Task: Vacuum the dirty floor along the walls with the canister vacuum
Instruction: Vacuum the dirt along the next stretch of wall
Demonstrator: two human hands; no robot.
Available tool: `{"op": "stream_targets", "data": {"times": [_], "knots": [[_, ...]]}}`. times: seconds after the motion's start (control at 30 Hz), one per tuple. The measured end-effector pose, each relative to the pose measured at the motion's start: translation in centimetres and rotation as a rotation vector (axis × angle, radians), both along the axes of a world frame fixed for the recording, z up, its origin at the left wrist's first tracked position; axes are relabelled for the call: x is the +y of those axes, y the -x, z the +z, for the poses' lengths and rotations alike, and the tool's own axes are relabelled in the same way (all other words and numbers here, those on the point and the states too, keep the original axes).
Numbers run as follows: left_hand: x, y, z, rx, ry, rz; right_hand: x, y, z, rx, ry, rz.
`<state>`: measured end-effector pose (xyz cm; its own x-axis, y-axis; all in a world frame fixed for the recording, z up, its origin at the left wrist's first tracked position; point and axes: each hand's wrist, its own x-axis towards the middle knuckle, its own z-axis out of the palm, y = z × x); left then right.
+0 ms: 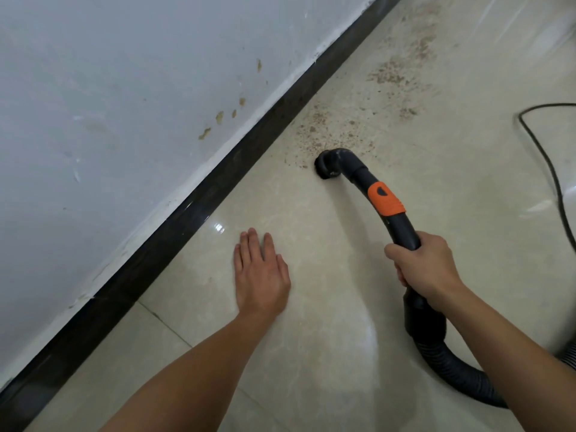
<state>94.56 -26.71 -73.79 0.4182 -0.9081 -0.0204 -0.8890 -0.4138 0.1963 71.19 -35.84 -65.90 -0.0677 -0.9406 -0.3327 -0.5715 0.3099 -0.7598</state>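
Observation:
My right hand [424, 263] grips the black curved vacuum handle [402, 226], which has an orange band. Its nozzle [327, 165] touches the cream tiled floor at the near edge of a patch of brown grit [336, 129]. More grit [405, 63] trails away along the dark baseboard [218, 182]. Behind my right hand the ribbed black hose [452, 369] curves off to the right. My left hand [260, 269] lies flat on the floor with straight fingers, palm down, between the baseboard and the handle. The canister itself is barely in view at the right edge.
A white wall [109, 104] with brown stains rises left of the baseboard. A thin black power cord [548, 157] snakes across the floor at the right. Clear plastic sheeting [530, 23] lies at the top right. Glossy tiles near me look free of grit.

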Motion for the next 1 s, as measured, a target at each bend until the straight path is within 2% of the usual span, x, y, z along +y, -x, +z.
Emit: {"op": "stream_targets", "data": {"times": [0.17,0.73,1.0], "knots": [[0.2,0.1,-0.1,0.002,0.004,-0.007,-0.2,-1.3,-0.5,-0.012,-0.021,0.083],[0.1,0.0,-0.4,0.001,0.009,-0.001,-6.7,-8.5,-1.0,-0.123,-0.039,0.105],[0.0,-0.6,-0.1,0.010,-0.003,-0.003,-3.2,-4.7,-0.5,-0.076,-0.082,0.180]]}}
